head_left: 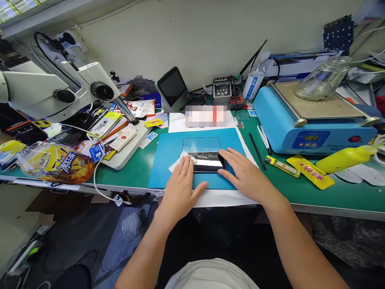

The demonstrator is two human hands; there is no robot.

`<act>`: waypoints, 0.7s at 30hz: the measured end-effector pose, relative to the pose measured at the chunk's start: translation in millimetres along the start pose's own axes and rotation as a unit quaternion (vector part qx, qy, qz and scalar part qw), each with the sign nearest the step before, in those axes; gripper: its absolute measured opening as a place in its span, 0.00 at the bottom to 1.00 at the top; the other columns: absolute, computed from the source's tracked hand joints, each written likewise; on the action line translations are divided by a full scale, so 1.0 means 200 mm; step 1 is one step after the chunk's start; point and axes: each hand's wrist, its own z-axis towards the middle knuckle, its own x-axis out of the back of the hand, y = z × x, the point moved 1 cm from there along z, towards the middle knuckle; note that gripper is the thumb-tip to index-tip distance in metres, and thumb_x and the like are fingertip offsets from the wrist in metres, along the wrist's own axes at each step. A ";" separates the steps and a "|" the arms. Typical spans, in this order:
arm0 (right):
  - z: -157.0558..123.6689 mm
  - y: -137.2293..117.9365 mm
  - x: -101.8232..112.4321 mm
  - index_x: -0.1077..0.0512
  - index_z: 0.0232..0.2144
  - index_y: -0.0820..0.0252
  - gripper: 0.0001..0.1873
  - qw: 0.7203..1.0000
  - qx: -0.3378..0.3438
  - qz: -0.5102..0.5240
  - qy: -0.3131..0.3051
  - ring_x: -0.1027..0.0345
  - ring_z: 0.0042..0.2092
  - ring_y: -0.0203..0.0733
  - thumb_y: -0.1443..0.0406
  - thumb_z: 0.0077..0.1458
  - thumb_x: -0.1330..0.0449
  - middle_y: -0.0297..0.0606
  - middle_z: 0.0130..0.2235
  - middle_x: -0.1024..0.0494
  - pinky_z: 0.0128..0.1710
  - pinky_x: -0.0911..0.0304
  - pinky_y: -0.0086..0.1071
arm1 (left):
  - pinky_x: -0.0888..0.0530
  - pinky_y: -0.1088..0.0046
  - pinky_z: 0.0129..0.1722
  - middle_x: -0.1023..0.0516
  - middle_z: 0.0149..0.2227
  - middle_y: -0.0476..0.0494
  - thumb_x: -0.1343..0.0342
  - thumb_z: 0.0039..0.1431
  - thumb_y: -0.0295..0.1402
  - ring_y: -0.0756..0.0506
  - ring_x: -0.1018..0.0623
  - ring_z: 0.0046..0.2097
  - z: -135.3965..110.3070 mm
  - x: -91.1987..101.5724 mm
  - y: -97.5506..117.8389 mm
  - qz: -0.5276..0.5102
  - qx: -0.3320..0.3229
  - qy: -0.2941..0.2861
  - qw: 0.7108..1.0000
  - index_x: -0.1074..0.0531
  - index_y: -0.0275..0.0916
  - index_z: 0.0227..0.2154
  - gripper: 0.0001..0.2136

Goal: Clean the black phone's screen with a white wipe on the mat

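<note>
A black smartphone (208, 165) lies flat on the blue mat (162, 160), its glossy face catching a bright reflection. My left hand (179, 188) presses a white wipe (175, 164) onto the phone's left end, fingers together and thumb stretched away. At the right end, my right hand (245, 172) holds the phone between its thumb near the front corner and its fingers near the back one. Just behind the phone is a clear sheet with a thin black border (201, 143), partly overlapped by it in view.
A blue heating machine (273, 120) carrying a glass jar (325, 78) stands right. Nearer lie tweezers (264, 139), a black pen-like tool (257, 150) and a yellow bottle (345, 158). Left are a microscope (87, 84), a drink bottle (57, 162) and a dangling white cable (95, 180).
</note>
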 end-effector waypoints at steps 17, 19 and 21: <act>0.00 0.01 0.00 0.38 0.69 0.61 0.35 1.000 0.010 -0.024 -0.005 0.46 0.73 0.60 0.47 0.70 0.51 0.49 0.70 0.32 0.69 0.40 0.57 | 0.39 0.47 0.71 0.43 0.73 0.23 0.57 0.74 0.54 0.31 0.43 0.75 0.03 -0.02 0.09 0.024 -0.008 -0.005 1.000 0.46 0.28 0.71 0.37; 0.00 0.01 -0.01 0.38 0.70 0.62 0.36 1.000 0.011 -0.028 0.000 0.45 0.73 0.60 0.47 0.70 0.52 0.50 0.69 0.32 0.68 0.39 0.57 | 0.39 0.48 0.71 0.44 0.73 0.23 0.58 0.73 0.56 0.32 0.44 0.75 0.09 -0.03 0.13 0.023 -0.016 -0.014 1.000 0.44 0.26 0.70 0.38; 0.00 0.00 -0.01 0.39 0.70 0.65 0.37 0.999 0.007 -0.032 0.001 0.45 0.73 0.60 0.47 0.70 0.51 0.53 0.69 0.32 0.68 0.39 0.57 | 0.39 0.50 0.72 0.45 0.74 0.25 0.60 0.74 0.57 0.32 0.45 0.75 0.14 -0.04 0.17 0.022 -0.023 -0.027 0.999 0.44 0.24 0.70 0.39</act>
